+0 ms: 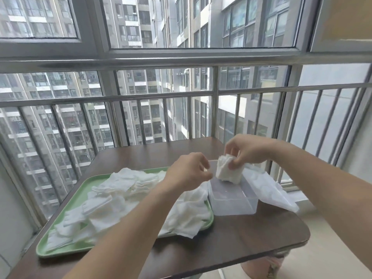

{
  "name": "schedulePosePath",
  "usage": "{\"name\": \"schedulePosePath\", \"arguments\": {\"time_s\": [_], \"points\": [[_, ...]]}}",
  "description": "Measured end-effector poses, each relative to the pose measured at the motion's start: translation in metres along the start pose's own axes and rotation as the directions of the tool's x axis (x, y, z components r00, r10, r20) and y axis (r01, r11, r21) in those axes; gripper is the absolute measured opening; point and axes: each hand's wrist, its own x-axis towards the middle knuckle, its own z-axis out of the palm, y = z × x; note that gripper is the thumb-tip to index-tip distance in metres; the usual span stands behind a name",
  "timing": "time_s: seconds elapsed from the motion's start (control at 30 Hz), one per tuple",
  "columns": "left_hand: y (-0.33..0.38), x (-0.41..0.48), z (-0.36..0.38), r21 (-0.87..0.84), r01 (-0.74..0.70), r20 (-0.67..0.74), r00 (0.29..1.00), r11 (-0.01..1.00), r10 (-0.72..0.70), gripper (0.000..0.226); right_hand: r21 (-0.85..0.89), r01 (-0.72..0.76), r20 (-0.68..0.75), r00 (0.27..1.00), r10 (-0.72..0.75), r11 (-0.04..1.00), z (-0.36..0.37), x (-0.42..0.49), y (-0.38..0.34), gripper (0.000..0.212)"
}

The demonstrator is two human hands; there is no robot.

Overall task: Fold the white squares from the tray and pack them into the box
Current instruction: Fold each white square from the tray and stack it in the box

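Observation:
A green tray (pixel 62 248) on the left of the table holds a loose heap of several white squares (pixel 112 200). To its right stands a clear plastic box (pixel 233 200), open on top. My right hand (pixel 249 152) grips a folded bundle of white squares (pixel 227 170) just above the box's far end. My left hand (pixel 189 170) hovers beside the bundle, left of the box, with its fingers curled; whether it pinches anything I cannot tell.
The box's clear lid (pixel 269 188) leans off its right side. The dark wooden table (pixel 221 242) ends with a rounded corner at the right. A metal railing (pixel 161 95) and windows stand right behind the table.

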Motion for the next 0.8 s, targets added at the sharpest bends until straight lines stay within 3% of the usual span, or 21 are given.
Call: {"name": "schedulePosePath", "arguments": {"time_s": [0.17,0.3,0.43,0.53,0.8], "points": [[0.001,0.010,0.008,0.103,0.028,0.121,0.992,0.994,-0.040,0.026,-0.093,-0.016,-0.053,0.999,0.011,0.996,0.023,0.017,0.013,0.021],[-0.001,0.014,0.010,0.116,0.021,0.141,0.989,0.993,-0.037,0.025,-0.166,-0.055,-0.051,0.998,0.047,0.985,0.030,0.022,0.016,0.026],[-0.002,0.017,0.011,0.107,0.009,0.147,0.989,0.994,-0.025,0.023,-0.262,-0.076,-0.141,0.989,0.040,0.962,0.039,0.029,0.017,0.030],[-0.004,0.018,0.011,0.086,0.017,0.157,0.987,0.996,-0.030,0.019,-0.244,-0.092,-0.190,0.981,0.046,0.965,0.046,0.033,0.021,0.028],[-0.005,0.014,0.007,0.032,0.007,0.172,0.985,0.999,-0.013,0.018,-0.124,-0.077,-0.145,0.988,0.058,0.989,0.033,0.022,0.016,0.033]]}}
